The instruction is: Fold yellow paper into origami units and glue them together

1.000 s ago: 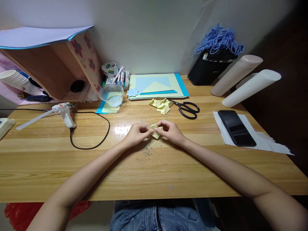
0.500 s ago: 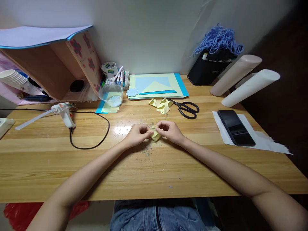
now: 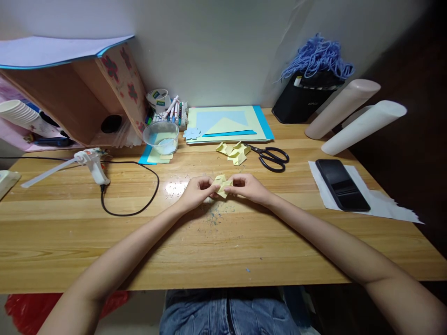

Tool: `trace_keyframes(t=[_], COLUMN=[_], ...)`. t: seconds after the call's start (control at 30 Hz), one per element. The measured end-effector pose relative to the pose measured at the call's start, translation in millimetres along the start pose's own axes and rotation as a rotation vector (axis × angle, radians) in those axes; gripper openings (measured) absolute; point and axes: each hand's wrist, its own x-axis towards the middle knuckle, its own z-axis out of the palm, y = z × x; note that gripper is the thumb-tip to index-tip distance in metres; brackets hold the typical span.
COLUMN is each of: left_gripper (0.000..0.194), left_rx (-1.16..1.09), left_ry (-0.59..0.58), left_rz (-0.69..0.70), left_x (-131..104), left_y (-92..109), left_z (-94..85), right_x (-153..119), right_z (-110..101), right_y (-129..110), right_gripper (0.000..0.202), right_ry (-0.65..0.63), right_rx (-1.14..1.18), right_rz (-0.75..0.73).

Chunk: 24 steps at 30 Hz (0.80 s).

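A folded piece of yellow paper (image 3: pixel 222 187) is pinched between my two hands, just above the middle of the wooden table. My left hand (image 3: pixel 197 191) grips its left side with thumb and fingers. On the right side, my right hand (image 3: pixel 249 188) holds it the same way, the thumb lying across the front. Several flaps stand out from the paper's upper edge. Beyond my hands lie more folded yellow paper pieces (image 3: pixel 234 152), touching the tip of black-handled scissors (image 3: pixel 272 157).
At the left stand a glue gun (image 3: pixel 93 165) with a looped cable and a large box (image 3: pixel 122 88). Behind are a clear plastic bowl (image 3: pixel 161 136), markers (image 3: pixel 172 111) and coloured paper sheets (image 3: pixel 263 123). A phone (image 3: pixel 342 185) and white tubes (image 3: pixel 365 126) are at the right.
The yellow paper has been turned and lifted slightly away from me, so its flaps now show at the top. Both hands have shifted with it, the right thumb moving lower on it.
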Motion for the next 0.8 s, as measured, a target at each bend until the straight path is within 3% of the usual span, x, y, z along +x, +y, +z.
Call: trace_keyframes(t=[0.8], left_gripper=[0.029], left_rx=[-0.031], left_ry=[-0.021], left_rz=[-0.055], left_x=[-0.3], left_y=[-5.1], left_z=[1.7], right_x=[1.6], right_z=[3.7], right_y=[5.5], right_gripper=[0.024], right_ry=[0.093], right_rx=[-0.037], right_rz=[-0.042])
